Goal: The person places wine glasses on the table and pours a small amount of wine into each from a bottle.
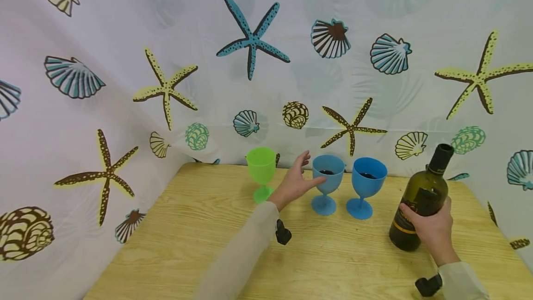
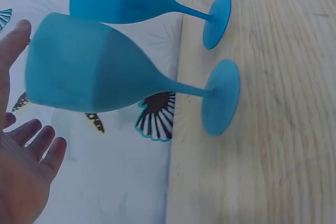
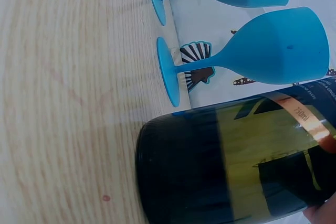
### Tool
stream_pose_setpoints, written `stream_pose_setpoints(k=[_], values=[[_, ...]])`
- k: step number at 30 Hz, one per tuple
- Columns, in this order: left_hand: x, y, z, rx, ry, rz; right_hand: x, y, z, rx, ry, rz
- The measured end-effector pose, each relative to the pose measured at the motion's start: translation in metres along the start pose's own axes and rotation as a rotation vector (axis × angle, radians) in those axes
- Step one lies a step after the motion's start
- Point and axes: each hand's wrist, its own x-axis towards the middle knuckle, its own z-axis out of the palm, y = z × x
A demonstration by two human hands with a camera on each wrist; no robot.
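Note:
My left hand (image 1: 293,184) is beside the lighter blue plastic goblet (image 1: 328,180), fingers spread and thumb reaching in front of its bowl. In the left wrist view a gap shows between the fingers and the goblet (image 2: 89,69). Dark liquid stands in this goblet and in the deeper blue goblet (image 1: 368,177) to its right. With my right hand (image 1: 435,226) I grip a dark green wine bottle (image 1: 420,198) round its body, the uncapped neck up and leaning slightly right. Whether the bottle's base touches the table I cannot tell.
A lime green goblet (image 1: 261,165) stands left of my left hand; its contents are not visible. All the goblets stand near the back edge of a light wooden table (image 1: 333,263). A curtain (image 1: 283,91) printed with shells and starfish hangs behind and at the sides.

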Motion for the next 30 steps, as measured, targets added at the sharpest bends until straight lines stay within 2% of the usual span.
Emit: stream_pose_setpoints(k=[3, 8, 10, 13, 17, 21, 25, 30], values=[[-0.005, 0.005, -0.012, 0.041, -0.010, 0.061, 0.000, 0.002, 0.000, -0.002, 0.003, -0.003], [-0.010, 0.012, -0.033, 0.207, 0.017, 0.170, 0.002, 0.004, 0.000, -0.006, 0.005, -0.010], [-0.011, 0.015, -0.043, 0.286, 0.036, 0.193, 0.002, 0.005, 0.000, -0.006, 0.002, -0.012], [-0.012, 0.020, -0.059, 0.339, 0.057, 0.209, 0.002, 0.005, 0.000, -0.006, -0.002, -0.013], [-0.011, 0.016, -0.077, 0.382, 0.091, 0.171, 0.003, 0.005, 0.000, -0.006, -0.008, -0.012], [-0.009, 0.005, -0.092, 0.499, 0.107, 0.119, 0.003, 0.005, -0.001, -0.006, -0.005, -0.016], [-0.006, -0.009, -0.105, 0.636, 0.124, 0.114, 0.004, 0.004, -0.001, -0.005, -0.004, -0.014], [-0.004, -0.025, -0.116, 0.704, 0.142, 0.090, 0.003, 0.004, -0.001, -0.001, -0.008, -0.007]])
